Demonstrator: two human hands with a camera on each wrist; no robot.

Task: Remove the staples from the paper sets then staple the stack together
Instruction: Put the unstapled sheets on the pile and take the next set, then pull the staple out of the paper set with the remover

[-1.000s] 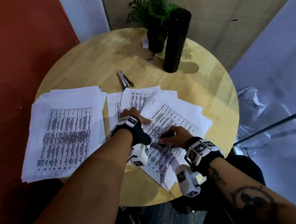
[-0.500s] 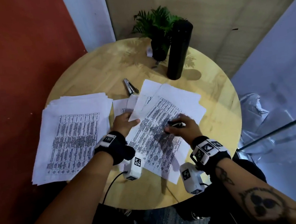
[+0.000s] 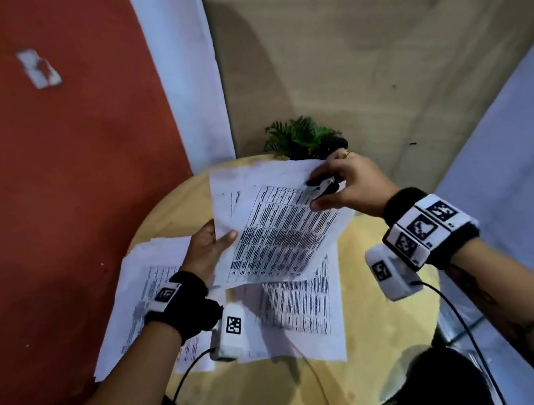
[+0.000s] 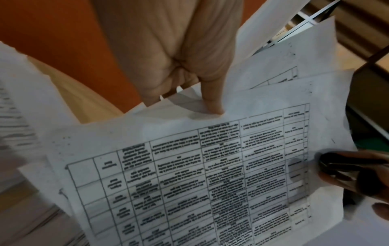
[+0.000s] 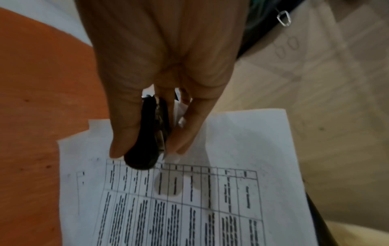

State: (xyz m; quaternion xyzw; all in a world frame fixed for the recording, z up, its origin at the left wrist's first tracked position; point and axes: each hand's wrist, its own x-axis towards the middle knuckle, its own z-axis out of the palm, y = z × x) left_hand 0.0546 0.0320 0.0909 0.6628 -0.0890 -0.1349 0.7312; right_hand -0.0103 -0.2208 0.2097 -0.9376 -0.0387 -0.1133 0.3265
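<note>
Paper set (image 3: 273,232) is held up above the table (image 3: 381,376), tilted, printed side toward the head camera. Near edge is pinched by the left hand (image 3: 208,249), thumb on top and fingers (image 4: 212,99) curled under. Far corner is gripped by the right hand (image 3: 347,183), its fingers (image 5: 189,133) pressed around a black staple remover (image 5: 147,141) held at that corner. Sheets are judged light, thin, floppy and easily torn; support near the stapled corner is advised, with the opposite edge kept taut. More loose sheets (image 3: 295,305) lie below on the table, and a separate stack (image 3: 134,298) beside them. Plant (image 3: 300,135) stands at the far rim.
</note>
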